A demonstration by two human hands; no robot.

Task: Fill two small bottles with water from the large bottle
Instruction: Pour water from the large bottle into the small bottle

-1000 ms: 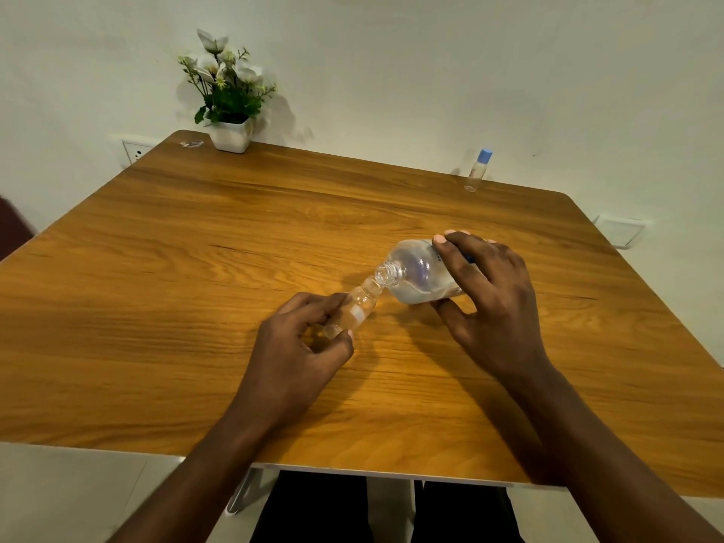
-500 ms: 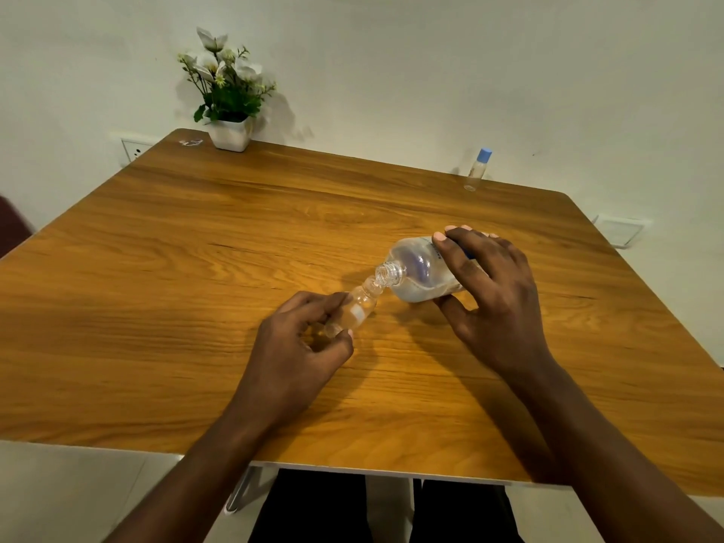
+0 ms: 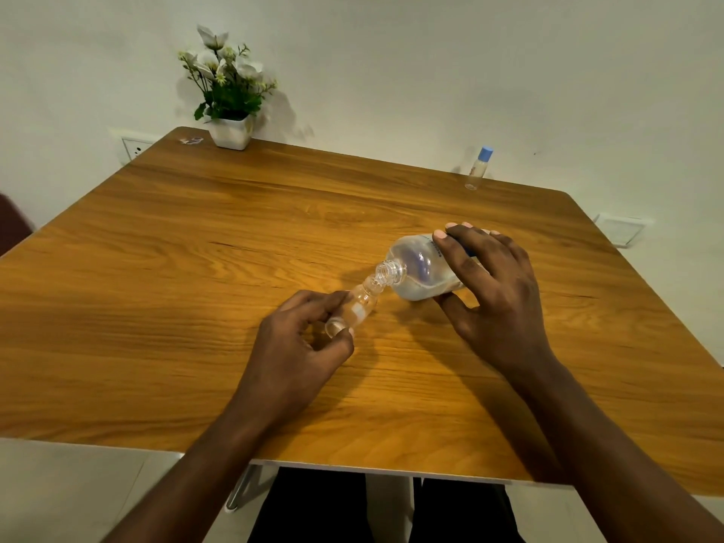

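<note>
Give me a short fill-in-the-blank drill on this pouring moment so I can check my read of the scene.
1. The right hand tilts the large bottle, whose mouth is ____ (capped or uncapped), toward the small bottle held by the left hand.
2. The other small bottle, standing near the far edge of the table, wears a ____ cap.
3. The white pot at the far left corner holds ____.
Missing words: uncapped; blue; flowers.
</note>
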